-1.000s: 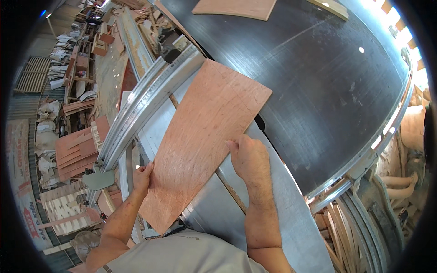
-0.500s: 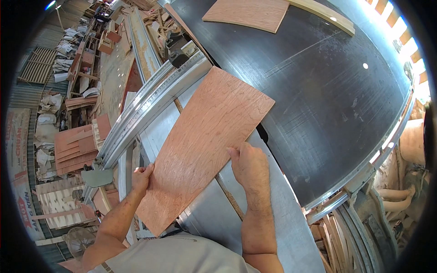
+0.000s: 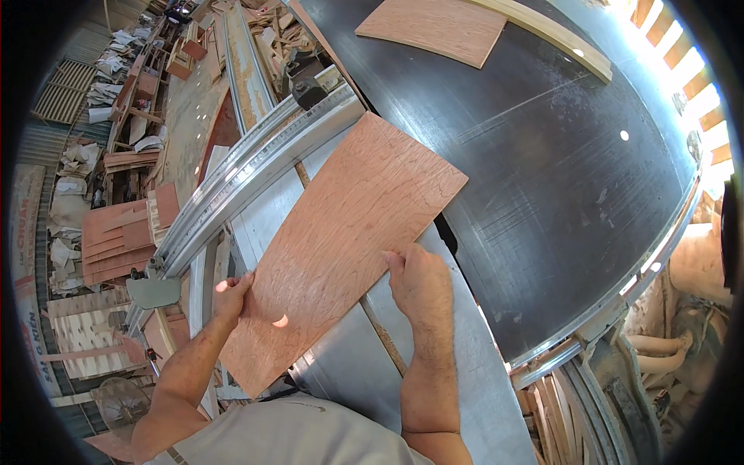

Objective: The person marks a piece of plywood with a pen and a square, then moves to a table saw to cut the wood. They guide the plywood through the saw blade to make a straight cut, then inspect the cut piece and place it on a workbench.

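A reddish-brown plywood panel (image 3: pixel 341 240) lies flat on the grey metal sliding table (image 3: pixel 457 364) of a panel saw. My left hand (image 3: pixel 231 298) grips its left long edge, fingers curled over the edge. On the panel's right edge rests my right hand (image 3: pixel 418 283), pressing down near the table's slot. The panel's far end lies against the aluminium fence rail (image 3: pixel 256 167).
The dark saw table (image 3: pixel 558 170) spreads to the right, with another plywood panel (image 3: pixel 434 29) and a pale wooden strip (image 3: pixel 542 35) at its far side. Stacks of cut boards (image 3: pixel 112 240) and scrap wood lie on the floor at left. Curved wood strips (image 3: pixel 566 403) sit lower right.
The panel and both hands have slid slightly forward along the fence rail. My grip on the panel is unchanged.
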{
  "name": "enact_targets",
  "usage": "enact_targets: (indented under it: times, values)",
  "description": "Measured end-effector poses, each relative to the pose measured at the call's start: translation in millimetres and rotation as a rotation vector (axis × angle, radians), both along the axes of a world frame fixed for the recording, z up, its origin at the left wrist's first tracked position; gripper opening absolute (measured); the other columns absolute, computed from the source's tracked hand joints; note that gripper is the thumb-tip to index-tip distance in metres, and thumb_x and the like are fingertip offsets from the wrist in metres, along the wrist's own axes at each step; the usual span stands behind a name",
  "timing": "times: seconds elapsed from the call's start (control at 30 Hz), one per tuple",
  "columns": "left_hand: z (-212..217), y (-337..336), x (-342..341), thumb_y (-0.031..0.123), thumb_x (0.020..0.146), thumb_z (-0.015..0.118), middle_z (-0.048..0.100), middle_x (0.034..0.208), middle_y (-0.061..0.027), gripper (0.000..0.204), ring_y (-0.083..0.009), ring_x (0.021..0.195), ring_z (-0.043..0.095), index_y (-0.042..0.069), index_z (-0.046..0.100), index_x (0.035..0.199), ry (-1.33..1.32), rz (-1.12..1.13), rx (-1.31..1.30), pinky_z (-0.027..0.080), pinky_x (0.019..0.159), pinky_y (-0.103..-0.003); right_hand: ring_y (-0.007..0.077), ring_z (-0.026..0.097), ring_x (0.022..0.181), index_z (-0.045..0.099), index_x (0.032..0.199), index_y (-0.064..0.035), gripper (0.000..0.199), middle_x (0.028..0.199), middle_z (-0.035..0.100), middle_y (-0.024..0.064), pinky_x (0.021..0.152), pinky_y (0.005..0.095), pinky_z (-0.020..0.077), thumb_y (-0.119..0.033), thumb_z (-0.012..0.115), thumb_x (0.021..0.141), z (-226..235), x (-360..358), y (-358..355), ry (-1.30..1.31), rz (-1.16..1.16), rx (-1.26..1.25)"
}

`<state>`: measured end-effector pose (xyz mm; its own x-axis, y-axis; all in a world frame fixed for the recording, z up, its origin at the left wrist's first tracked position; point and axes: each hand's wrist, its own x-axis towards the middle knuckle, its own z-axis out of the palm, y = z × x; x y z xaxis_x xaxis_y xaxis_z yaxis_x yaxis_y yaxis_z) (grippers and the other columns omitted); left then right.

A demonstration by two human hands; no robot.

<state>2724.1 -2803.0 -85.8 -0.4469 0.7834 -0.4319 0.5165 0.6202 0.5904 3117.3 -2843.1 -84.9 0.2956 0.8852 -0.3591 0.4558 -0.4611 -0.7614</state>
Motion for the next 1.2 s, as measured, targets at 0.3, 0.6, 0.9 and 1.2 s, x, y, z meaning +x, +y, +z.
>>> enact_targets:
  times: [0.3,0.6,0.9,1.2]
  values:
    - [-2.8,2.6,-11.9,0.036,0.082,0.078,0.058,0.072,0.0009,0.037,-0.0086,0.061,0.05,0.002,0.064,0.081,-0.009,-0.013,-0.013,0.04,0.055,-0.024,0.0333,0.066,0.064,0.065,0.08,0.0042,0.029,0.07,0.066,0.0203,0.061,0.0424,0.051,-0.023,0.067,0.09,3.4,-2.2,3.3,0.007,-0.007,-0.005]
    - [1.2,4.6,-3.8,0.039,0.083,0.077,0.059,0.074,0.0001,0.04,-0.0092,0.061,0.05,0.0,0.065,0.082,-0.02,-0.032,-0.033,0.041,0.055,-0.025,0.0294,0.066,0.062,0.067,0.084,0.0027,0.027,0.068,0.066,0.0164,0.061,0.0407,0.0514,-0.023,0.066,0.091,-2.4,-1.8,5.0,0.008,-0.001,-0.026]
    - [2.6,5.7,-3.1,0.041,0.083,0.076,0.058,0.073,0.0003,0.041,-0.009,0.063,0.05,0.002,0.064,0.08,0.005,-0.04,-0.04,0.041,0.056,-0.025,0.0285,0.065,0.061,0.067,0.084,0.0023,0.027,0.068,0.066,0.0163,0.06,0.0401,0.051,-0.024,0.067,0.09,-1.9,-3.6,6.0,0.012,-0.003,-0.004]
    - [-4.8,6.4,-11.3,0.044,0.081,0.077,0.058,0.074,-0.0003,0.044,-0.0099,0.064,0.05,0.002,0.063,0.081,0.002,-0.059,-0.04,0.042,0.057,-0.026,0.0238,0.062,0.052,0.063,0.077,0.0027,0.029,0.059,0.063,0.0135,0.053,0.0371,0.0492,-0.023,0.067,0.091,-14.1,-4.3,5.2,0.01,-0.003,0.045]
